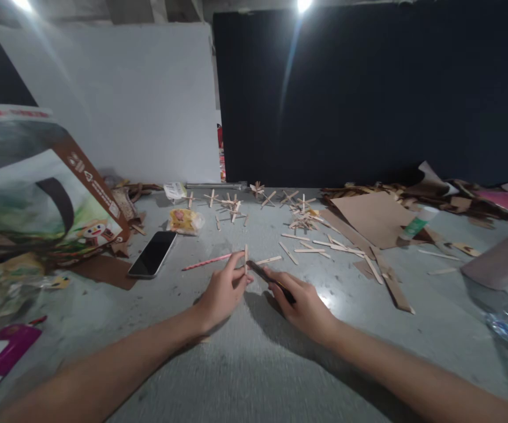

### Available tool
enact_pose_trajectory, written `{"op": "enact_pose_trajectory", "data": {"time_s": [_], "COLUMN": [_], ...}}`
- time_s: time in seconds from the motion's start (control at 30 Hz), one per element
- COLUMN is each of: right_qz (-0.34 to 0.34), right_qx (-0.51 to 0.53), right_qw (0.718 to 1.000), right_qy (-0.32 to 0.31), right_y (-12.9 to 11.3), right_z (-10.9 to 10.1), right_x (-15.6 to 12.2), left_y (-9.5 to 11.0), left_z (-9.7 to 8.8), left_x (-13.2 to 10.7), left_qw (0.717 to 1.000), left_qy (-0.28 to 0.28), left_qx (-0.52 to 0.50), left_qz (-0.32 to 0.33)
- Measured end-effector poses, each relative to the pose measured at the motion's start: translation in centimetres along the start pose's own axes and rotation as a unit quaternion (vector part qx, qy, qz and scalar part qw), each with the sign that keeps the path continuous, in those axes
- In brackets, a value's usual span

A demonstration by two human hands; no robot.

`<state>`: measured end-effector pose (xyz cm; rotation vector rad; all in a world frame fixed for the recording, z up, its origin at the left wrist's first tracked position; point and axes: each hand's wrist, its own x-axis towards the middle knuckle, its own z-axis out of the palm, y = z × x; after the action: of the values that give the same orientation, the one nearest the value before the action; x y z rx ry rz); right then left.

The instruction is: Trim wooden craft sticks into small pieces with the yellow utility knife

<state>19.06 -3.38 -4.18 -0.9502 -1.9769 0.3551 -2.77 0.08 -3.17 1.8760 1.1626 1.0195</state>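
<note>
My left hand (224, 294) is closed, pinching a small wooden craft stick (246, 256) that stands nearly upright. In my right hand (304, 305) is a slim dark knife (286, 292), its narrow end against or very near the stick; whether they touch I cannot tell. Just beyond the fingers another craft stick (269, 259) lies flat. A pink patterned pencil (207, 262) is on the table to the left of the fingertips.
Loose craft sticks (309, 251) and several crossed stick pieces (269, 200) lie farther back. At left are a phone (153, 254), a yellow packet (184, 222) and a large bag (37, 182). Brown cardboard (371, 218) and a glue stick (419, 223) sit at right.
</note>
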Motion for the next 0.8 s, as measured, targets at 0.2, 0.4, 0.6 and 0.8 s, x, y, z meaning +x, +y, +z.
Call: {"op": "enact_pose_trajectory", "data": {"time_s": [0.2, 0.4, 0.6, 0.8], "right_qz": [0.008, 0.006, 0.022, 0.022], "right_qx": [0.006, 0.008, 0.012, 0.011], "right_qw": [1.000, 1.000, 1.000, 1.000], "right_qy": [0.002, 0.000, -0.001, -0.003], "right_y": [0.05, 0.08, 0.17, 0.28], "right_z": [0.07, 0.10, 0.14, 0.17], "right_x": [0.04, 0.09, 0.09, 0.03], "left_y": [-0.23, -0.36, -0.30, 0.06], "left_z": [0.07, 0.14, 0.19, 0.10], "left_x": [-0.01, 0.14, 0.14, -0.07], "left_qw": [0.999, 0.998, 0.998, 1.000], "left_qy": [-0.017, 0.015, 0.021, -0.002], "left_qx": [-0.045, -0.061, -0.054, -0.019], "left_qz": [-0.004, -0.015, -0.018, -0.003]}}
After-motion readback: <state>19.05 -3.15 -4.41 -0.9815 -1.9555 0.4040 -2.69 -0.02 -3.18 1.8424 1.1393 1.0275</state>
